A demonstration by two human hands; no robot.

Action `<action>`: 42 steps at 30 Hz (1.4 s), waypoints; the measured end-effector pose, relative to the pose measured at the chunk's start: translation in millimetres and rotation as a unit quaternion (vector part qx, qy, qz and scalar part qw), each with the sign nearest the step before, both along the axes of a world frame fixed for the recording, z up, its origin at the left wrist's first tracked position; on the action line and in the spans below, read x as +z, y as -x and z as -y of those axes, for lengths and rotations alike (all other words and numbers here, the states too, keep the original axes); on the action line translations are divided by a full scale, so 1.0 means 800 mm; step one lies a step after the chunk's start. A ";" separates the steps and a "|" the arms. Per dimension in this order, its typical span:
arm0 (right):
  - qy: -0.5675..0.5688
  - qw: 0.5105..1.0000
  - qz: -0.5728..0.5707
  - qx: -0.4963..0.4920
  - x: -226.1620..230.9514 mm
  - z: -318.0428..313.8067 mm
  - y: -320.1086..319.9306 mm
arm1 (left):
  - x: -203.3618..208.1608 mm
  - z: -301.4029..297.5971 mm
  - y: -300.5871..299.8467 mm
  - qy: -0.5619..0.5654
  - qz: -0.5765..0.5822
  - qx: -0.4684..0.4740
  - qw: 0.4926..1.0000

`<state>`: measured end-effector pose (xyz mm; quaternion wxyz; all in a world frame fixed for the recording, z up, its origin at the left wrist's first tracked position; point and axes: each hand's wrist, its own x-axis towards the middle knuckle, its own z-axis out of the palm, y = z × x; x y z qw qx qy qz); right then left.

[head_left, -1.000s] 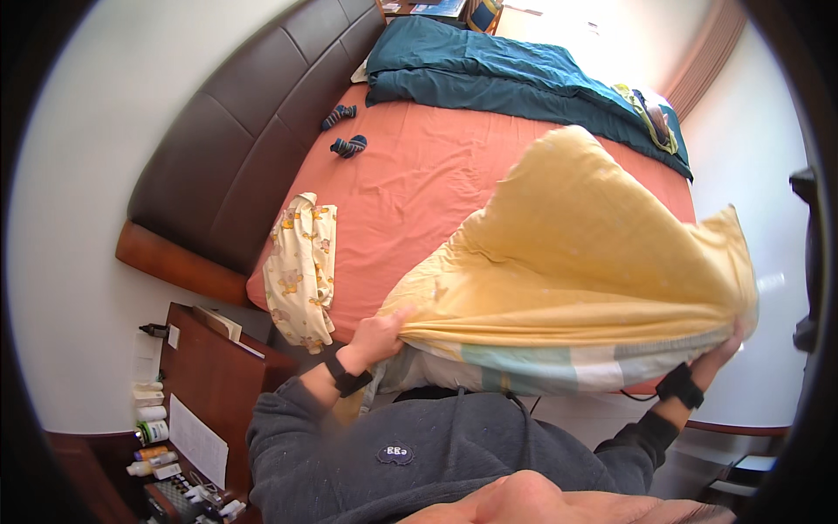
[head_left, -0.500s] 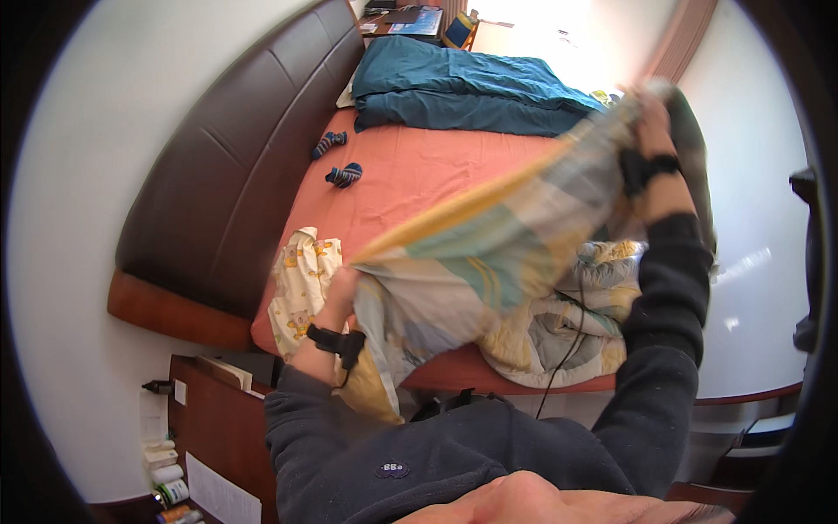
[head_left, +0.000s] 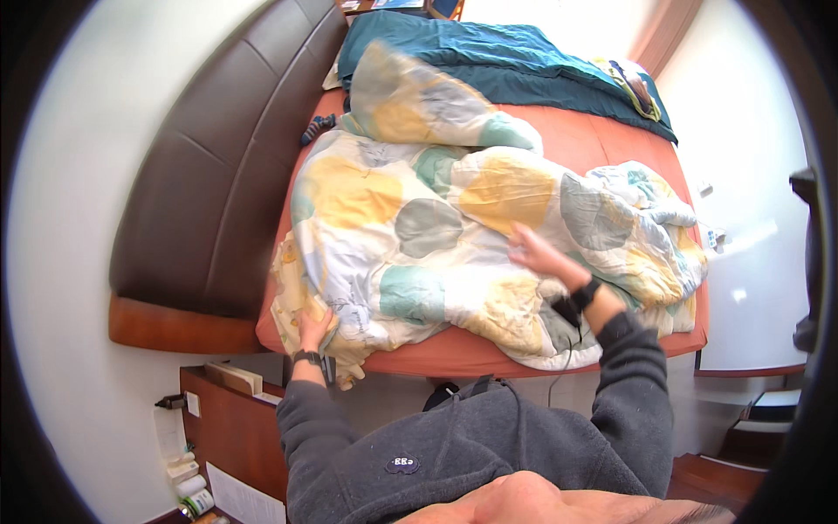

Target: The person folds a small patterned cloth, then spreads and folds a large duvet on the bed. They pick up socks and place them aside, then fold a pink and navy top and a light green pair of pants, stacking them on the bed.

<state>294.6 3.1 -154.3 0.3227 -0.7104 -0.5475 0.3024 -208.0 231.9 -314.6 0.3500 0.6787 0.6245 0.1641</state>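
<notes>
A patchwork quilt (head_left: pixel 428 229) in white, yellow, green and grey lies rumpled over the near and middle part of the bed. Its far left corner (head_left: pixel 410 96) is lifted and blurred. My left hand (head_left: pixel 316 325) is closed round the quilt's near left edge. Above the quilt's middle, my right hand (head_left: pixel 534 251) has its fingers extended and holds nothing. A cream cloth with a printed pattern (head_left: pixel 286 293) is partly covered by the quilt on the left. Both wrists wear black straps, and a dark cable (head_left: pixel 567 354) hangs below the right one.
Pink sheet (head_left: pixel 576 135) shows beyond the quilt. A folded teal blanket (head_left: pixel 489 57) lies across the far end. The brown headboard (head_left: pixel 227 166) rises at left, with a striped sock (head_left: pixel 317 128) beside it. A reddish-brown cabinet (head_left: pixel 231 428) stands at the near left.
The quilt, stretched between both hands before, has dropped and spread over the bed. My right hand has let go and come down toward me; my left hand has moved slightly nearer and left.
</notes>
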 end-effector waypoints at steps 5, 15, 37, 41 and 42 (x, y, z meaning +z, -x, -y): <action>0.194 0.930 -0.215 -0.226 -0.116 0.242 0.033 | 0.039 0.022 -0.027 -0.001 -0.167 -0.013 0.986; 0.132 0.736 -0.335 -0.573 -0.138 0.538 0.069 | 0.144 0.024 0.006 -0.018 0.180 0.274 0.945; -0.197 0.421 -0.381 -0.799 -0.167 1.173 0.102 | -0.067 0.764 -0.669 0.165 0.004 -0.549 0.819; -0.193 0.487 -0.334 -0.784 -0.135 1.237 0.015 | -0.072 0.839 -0.740 0.283 -0.025 -0.496 0.820; -0.193 0.512 -0.324 -0.772 -0.126 1.250 -0.016 | -0.072 0.859 -0.760 0.278 -0.025 -0.496 0.822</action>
